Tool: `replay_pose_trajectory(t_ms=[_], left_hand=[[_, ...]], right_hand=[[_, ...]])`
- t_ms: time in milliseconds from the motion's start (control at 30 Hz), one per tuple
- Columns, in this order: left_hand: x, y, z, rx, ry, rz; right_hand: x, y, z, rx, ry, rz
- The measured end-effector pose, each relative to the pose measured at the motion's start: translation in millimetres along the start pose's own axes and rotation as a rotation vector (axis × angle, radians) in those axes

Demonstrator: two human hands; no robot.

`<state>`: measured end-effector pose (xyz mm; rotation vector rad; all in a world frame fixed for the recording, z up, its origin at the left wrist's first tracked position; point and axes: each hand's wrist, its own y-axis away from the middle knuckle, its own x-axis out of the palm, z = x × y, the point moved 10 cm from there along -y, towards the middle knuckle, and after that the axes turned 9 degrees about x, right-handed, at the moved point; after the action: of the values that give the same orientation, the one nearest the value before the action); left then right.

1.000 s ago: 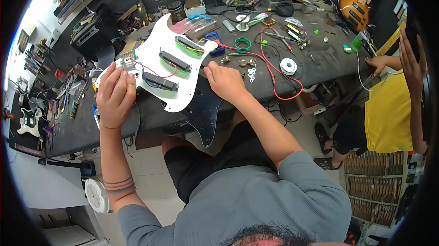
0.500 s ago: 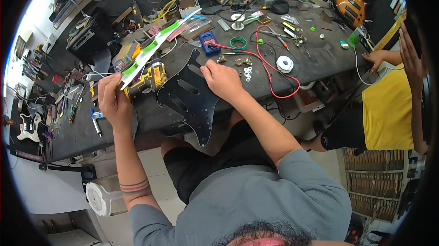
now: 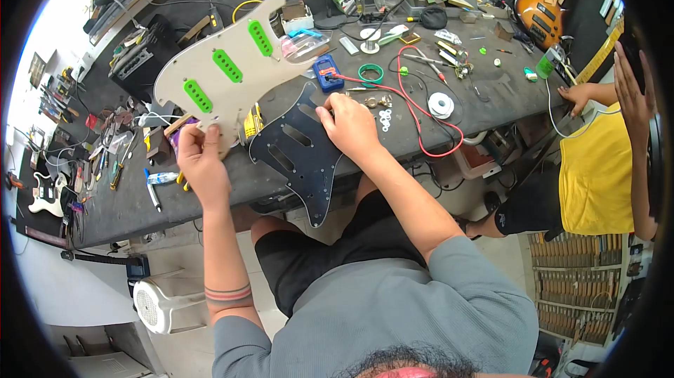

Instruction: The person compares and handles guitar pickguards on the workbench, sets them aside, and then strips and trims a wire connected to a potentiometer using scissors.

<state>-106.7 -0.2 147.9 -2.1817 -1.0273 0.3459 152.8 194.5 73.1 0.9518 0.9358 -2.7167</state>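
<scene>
My left hand (image 3: 203, 160) grips the lower end of a white guitar pickguard (image 3: 203, 69), raised above the bench with its broad face toward me. Three green pickup covers (image 3: 227, 66) sit in its slots. My right hand (image 3: 349, 124) is closed on the upper right edge of a black pickguard (image 3: 298, 150), whose slots are bare and whose lower tip overhangs the bench edge. Behind the white pickguard, a yellow power drill (image 3: 253, 122) is mostly hidden.
A blue multimeter (image 3: 328, 73) with red leads, a green ring (image 3: 371, 74) and a white spool (image 3: 441, 105) lie right of the pickguards. Tools clutter the left of the bench. At right, a person in a yellow garment (image 3: 597, 174) rests a hand on the bench near a sunburst guitar (image 3: 540, 9).
The white pickguard has turned from nearly edge-on to face me, showing its green covers. My left hand has shifted right and slightly down; my right hand and the black pickguard moved slightly right.
</scene>
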Motion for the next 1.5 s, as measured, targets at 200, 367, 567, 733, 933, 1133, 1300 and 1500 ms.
replay_pose_trajectory(t_ms=[200, 367, 567, 733, 933, 1133, 1300, 1500], left_hand=[[34, 35, 44, -0.296, 0.495, -0.050], [55, 58, 61, -0.385, 0.582, -0.084], [65, 66, 66, -0.366, 0.577, -0.100], [67, 64, 60, -0.340, 0.579, -0.111], [69, 63, 53, -0.352, 0.568, -0.108], [67, 60, 57, -0.352, 0.582, -0.120], [68, 60, 54, -0.349, 0.599, -0.115], [66, 59, 54, -0.334, 0.596, -0.107]], right_hand=[[-7, 5, 1, -0.017, 0.065, -0.006], [-36, 15, 25, -0.181, 0.041, -0.216], [-30, 41, 89, -0.347, -0.168, 0.069], [-20, 34, 89, -0.357, -0.274, 0.080], [-14, 9, 85, -0.233, -0.285, 0.138], [-31, 23, 89, -0.329, -0.243, 0.018], [-18, 47, 95, -0.368, -0.131, 0.125], [-26, 31, 82, -0.308, -0.276, 0.093]])
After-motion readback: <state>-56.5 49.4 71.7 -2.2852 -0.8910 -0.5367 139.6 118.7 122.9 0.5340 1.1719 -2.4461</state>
